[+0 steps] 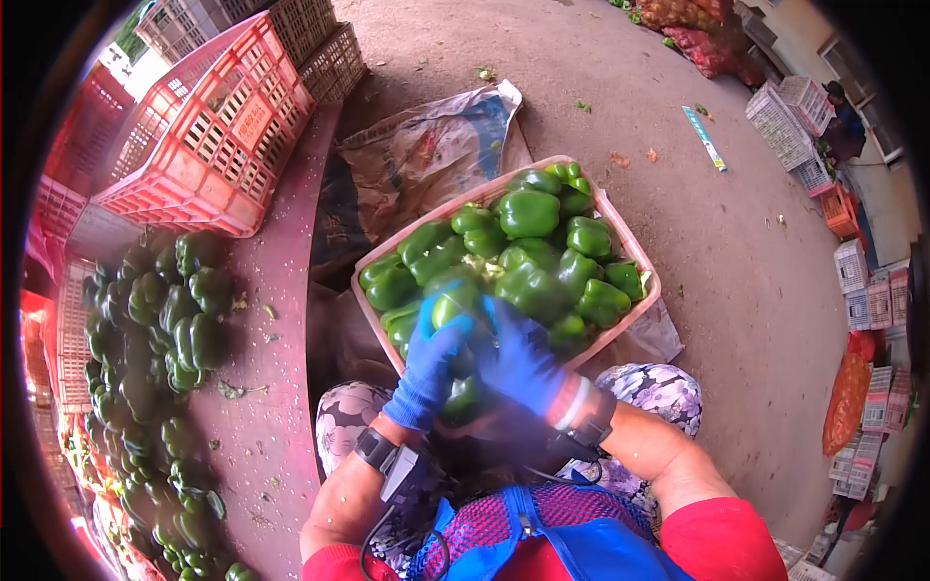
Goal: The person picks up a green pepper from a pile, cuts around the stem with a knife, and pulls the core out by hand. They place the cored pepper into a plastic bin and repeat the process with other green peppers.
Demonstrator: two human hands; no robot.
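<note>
A pink plastic crate point(635, 324) full of green bell peppers point(529, 213) stands in front of my knees. Over its near side, both my hands wear blue knit gloves. My left hand point(429, 363) is closed around the left side of a green bell pepper point(453, 304). Against that pepper's right side is my right hand point(525, 360), its fingers bent and somewhat blurred by motion. Small pale scraps point(481, 265) lie among the peppers just beyond my fingers.
On the left, a heap of green peppers point(145, 300) lies on a reddish platform point(266, 320). A large pink crate point(208, 136) sits beyond it. An old sack point(417, 160) lies behind the pepper crate. Stacked crates point(780, 126) and a person point(845, 121) are at the far right.
</note>
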